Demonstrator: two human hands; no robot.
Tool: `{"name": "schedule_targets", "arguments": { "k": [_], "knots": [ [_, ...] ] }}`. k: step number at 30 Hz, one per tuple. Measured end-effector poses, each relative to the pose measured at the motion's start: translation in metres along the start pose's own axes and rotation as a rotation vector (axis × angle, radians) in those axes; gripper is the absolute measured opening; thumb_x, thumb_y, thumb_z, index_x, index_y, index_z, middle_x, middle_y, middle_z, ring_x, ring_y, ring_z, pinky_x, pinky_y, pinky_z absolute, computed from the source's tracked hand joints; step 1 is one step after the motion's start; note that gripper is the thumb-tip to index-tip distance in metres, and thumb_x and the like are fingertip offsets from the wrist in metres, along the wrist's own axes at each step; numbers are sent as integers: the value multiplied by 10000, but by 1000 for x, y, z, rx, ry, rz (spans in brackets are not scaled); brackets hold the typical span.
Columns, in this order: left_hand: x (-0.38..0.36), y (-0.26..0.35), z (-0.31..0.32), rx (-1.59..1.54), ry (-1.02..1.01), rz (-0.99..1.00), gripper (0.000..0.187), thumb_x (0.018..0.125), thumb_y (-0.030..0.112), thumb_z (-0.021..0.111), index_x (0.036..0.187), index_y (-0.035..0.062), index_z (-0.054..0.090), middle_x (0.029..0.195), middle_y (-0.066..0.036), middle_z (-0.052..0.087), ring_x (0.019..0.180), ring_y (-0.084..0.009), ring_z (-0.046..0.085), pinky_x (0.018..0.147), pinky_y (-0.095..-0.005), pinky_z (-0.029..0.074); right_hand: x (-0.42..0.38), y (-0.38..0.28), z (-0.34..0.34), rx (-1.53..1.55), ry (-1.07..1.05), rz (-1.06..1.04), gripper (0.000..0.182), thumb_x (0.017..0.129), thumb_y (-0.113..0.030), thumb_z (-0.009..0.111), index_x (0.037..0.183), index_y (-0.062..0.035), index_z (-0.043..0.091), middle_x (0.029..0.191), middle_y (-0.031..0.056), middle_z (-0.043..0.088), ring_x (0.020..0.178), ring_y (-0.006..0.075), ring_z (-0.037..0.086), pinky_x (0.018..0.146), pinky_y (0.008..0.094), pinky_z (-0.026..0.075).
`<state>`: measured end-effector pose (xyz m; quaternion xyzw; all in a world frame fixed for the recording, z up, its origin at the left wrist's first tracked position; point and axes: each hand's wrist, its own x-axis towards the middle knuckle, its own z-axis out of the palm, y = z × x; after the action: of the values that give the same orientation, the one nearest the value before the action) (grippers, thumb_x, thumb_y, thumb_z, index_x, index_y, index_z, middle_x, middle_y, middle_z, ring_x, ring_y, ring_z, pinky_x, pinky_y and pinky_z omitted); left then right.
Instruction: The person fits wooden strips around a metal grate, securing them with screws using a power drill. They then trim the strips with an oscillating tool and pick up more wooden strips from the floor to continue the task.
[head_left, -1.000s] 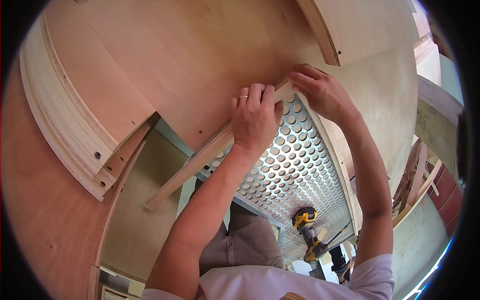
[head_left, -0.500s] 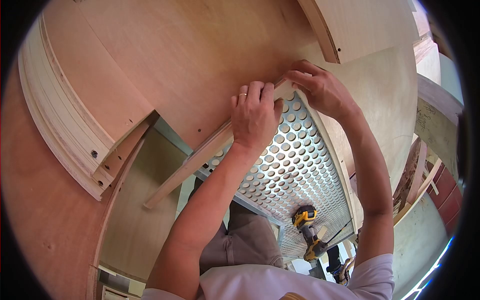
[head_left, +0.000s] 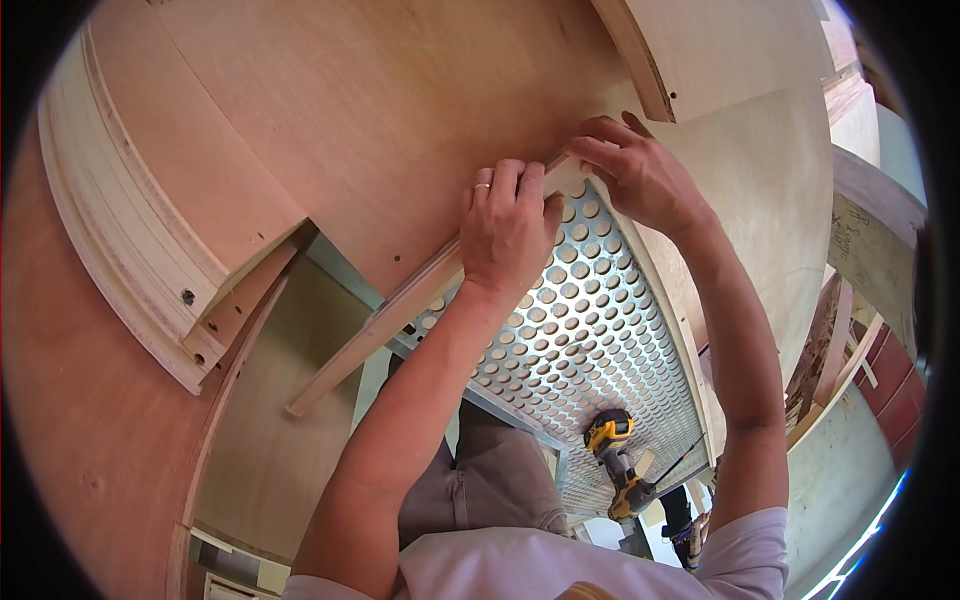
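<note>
A long pale wooden strip (head_left: 375, 335) runs diagonally along the lower edge of a large plywood panel (head_left: 380, 110). My left hand (head_left: 508, 225), with a ring on one finger, is closed over the strip near its upper end. My right hand (head_left: 635, 175) pinches the strip's far tip against the panel, where it meets a second plywood sheet (head_left: 760, 170). Both hands press the strip up against the plywood.
A perforated metal platform (head_left: 590, 350) lies below, with a yellow cordless drill (head_left: 618, 465) resting on it. Stacked curved plywood ribs (head_left: 130, 230) stand at the left. Another plywood piece (head_left: 720, 50) overhangs at top right. Timber offcuts (head_left: 840, 350) lean at the right.
Both hands have shifted slightly upward with the strip; my right hand's fingers have spread a little at the tip. The view has drifted marginally.
</note>
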<state>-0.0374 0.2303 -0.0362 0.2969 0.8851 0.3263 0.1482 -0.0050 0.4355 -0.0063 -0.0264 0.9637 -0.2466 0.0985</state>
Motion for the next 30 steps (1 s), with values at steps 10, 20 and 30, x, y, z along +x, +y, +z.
{"name": "schedule_targets", "arguments": {
  "k": [10, 20, 30],
  "knots": [
    [1, -4, 2, -33, 49, 66, 353, 853, 185, 759, 1148, 25, 649, 1098, -118, 615, 999, -328, 593, 868, -427, 515, -1, -2, 0, -17, 2, 18, 271, 871, -25, 683, 1114, -145, 679, 1075, 48, 693, 1006, 263, 678, 1043, 455, 459],
    [5, -7, 11, -121, 131, 84, 215, 910, 166, 702, 1079, 35, 695, 1031, -120, 646, 960, -340, 611, 844, -437, 501, -4, 5, -20, 385, -138, 280, 384, 896, 20, 622, 1249, -123, 673, 1212, 119, 690, 1120, 336, 645, 887, 451, 543],
    [4, -5, 10, -102, 70, 60, 264, 944, 219, 678, 1129, 31, 695, 1094, -152, 651, 1020, -358, 610, 881, -448, 511, -54, -78, 7, 412, 675, 487, 151, 929, -47, 635, 1072, -52, 685, 1088, 177, 695, 1065, 361, 648, 870, 425, 532]
  ]
}}
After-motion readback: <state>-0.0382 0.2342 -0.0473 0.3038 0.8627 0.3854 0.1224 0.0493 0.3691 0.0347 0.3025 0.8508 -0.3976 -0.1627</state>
